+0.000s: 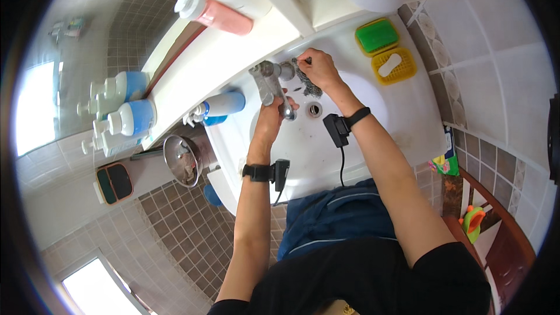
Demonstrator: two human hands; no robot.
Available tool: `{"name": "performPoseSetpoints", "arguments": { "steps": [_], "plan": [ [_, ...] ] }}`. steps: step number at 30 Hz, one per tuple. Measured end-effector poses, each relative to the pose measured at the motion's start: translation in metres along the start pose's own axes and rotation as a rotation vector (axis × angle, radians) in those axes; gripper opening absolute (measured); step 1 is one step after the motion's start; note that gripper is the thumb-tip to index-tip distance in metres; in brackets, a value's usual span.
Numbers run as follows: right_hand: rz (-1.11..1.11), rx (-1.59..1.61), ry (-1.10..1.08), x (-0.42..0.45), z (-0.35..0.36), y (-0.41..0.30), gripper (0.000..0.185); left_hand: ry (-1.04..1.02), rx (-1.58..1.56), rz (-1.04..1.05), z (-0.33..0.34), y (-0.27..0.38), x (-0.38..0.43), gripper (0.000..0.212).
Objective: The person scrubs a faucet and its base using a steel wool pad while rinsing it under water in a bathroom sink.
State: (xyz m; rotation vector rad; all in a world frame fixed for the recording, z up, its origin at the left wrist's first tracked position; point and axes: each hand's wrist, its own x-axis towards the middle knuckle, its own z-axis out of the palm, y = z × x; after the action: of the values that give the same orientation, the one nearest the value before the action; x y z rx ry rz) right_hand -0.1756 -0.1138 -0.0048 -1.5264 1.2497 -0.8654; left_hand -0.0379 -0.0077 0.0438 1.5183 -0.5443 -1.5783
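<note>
Below me is a white washbasin (284,157) with a drain hole (314,109) in its bowl. A chrome faucet (266,85) stands at its back edge. My left hand (270,116) is at the faucet's spout, its fingers curled around it from beneath; the metal partly hides them. My right hand (321,70) is beside the faucet's base, thumb and fingers pinching a dark grey wire scourer (309,85). The scourer hangs stretched out along the basin's back slope, partly covered by that hand. Both wrists wear black straps with a small cabled box.
On the right rim are a green sponge (377,35) and a yellow soap dish (404,70) with white soap (389,64). Pump bottles (225,104) stand at left. A shelf (258,35) with a pink bottle (227,16) overhangs the back. A metal bowl (168,162) sits left.
</note>
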Motion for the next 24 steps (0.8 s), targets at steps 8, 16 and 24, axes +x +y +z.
{"name": "performPoseSetpoints", "arguments": {
  "steps": [8, 16, 24],
  "plan": [
    [-0.176, 0.335, -0.035, 0.013, 0.049, 0.000, 0.012, 0.099, 0.143, -0.019, 0.001, -0.005, 0.009, 0.016],
    [-0.119, 0.214, 0.003, 0.017, 0.066, 0.020, 0.014, 0.116, 0.200, 0.026, -0.005, -0.008, 0.011, 0.025],
    [-0.073, 0.365, -0.086, 0.018, 0.057, 0.022, 0.019, 0.111, 0.222, 0.023, 0.000, -0.005, 0.011, 0.023]
  ]
}}
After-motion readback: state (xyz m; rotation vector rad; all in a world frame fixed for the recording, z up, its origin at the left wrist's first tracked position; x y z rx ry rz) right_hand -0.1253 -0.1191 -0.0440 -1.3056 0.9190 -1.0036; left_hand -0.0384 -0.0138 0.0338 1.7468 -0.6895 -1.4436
